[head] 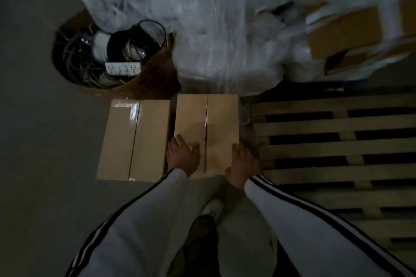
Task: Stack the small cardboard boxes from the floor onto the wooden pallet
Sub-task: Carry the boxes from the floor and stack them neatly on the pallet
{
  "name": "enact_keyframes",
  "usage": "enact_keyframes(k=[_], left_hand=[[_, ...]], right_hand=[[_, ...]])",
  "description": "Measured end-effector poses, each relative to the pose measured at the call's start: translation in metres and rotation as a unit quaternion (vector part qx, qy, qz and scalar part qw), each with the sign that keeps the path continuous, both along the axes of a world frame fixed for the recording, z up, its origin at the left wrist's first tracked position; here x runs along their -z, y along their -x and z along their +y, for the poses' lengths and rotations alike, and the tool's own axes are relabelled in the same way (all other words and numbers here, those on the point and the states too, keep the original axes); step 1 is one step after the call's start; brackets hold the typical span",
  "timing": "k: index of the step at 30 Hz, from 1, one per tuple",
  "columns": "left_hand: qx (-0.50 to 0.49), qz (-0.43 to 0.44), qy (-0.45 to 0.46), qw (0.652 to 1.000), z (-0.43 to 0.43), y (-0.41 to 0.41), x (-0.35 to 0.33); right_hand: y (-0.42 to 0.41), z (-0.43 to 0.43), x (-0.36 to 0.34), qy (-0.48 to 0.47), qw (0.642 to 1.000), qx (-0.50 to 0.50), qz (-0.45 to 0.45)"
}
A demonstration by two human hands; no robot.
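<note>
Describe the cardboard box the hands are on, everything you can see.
Plain brown cardboard box, closed, flaps meeting in a centre seam. It sits level on the grey floor between a matching taped box and the slatted wooden pallet. Left hand lies on its near-left edge, right hand against its near-right corner.

Grey floor (40, 141), dim light. Far left: brown cardboard container (155, 78), open-topped, holding tangled cables (81, 60), a black coiled cable (126, 45) and a white power strip (122, 67) lying on top. Just beside it, to the right: large heap of clear plastic wrap (225, 29), blurred. Brown cardboard pieces (344, 31) lie partly under the wrap, far right.
</note>
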State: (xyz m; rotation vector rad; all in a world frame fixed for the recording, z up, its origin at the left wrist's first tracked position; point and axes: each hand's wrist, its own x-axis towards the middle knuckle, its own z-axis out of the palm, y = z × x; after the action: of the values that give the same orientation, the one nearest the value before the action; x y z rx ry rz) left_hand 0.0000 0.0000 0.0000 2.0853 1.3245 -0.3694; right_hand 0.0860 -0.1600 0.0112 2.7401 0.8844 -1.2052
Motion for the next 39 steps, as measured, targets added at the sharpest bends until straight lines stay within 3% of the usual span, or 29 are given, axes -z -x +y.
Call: enact_keyframes(k=[5,10,14,18,20,24,30,33,39], left_hand=[[-0.107,-0.022,0.037,0.993,0.006,-0.011,0.017],[-0.187,-0.002,0.078,0.979,0.008,-0.002,0.022],[-0.249,-0.003,0.113,0.962,0.012,0.016,0.027],[-0.271,-0.008,0.141,0.952,0.018,0.023,0.013],[-0.278,-0.006,0.139,0.950,0.020,0.022,-0.002],[-0.256,0.001,0.119,0.960,0.026,0.019,-0.047],[-0.268,-0.107,0.079,0.954,0.053,0.002,-0.112],[-0.265,-0.155,0.102,0.946,0.061,-0.001,-0.122],[-0.280,-0.169,0.166,0.930,0.062,0.011,-0.119]], right_hand=[[-0.010,0.014,0.017,-0.013,0.984,0.169,0.049],[-0.012,0.014,0.029,-0.020,0.963,0.253,0.092],[-0.011,0.021,0.032,-0.051,0.873,0.440,0.202],[-0.008,0.023,0.027,-0.071,0.810,0.528,0.246],[-0.008,0.024,0.015,-0.070,0.797,0.556,0.226],[-0.026,0.028,-0.022,-0.110,0.807,0.548,0.192],[-0.053,0.037,-0.081,-0.184,0.800,0.564,0.088],[-0.055,0.041,-0.092,-0.209,0.771,0.594,0.091],[-0.045,0.039,-0.086,-0.219,0.764,0.599,0.099]])
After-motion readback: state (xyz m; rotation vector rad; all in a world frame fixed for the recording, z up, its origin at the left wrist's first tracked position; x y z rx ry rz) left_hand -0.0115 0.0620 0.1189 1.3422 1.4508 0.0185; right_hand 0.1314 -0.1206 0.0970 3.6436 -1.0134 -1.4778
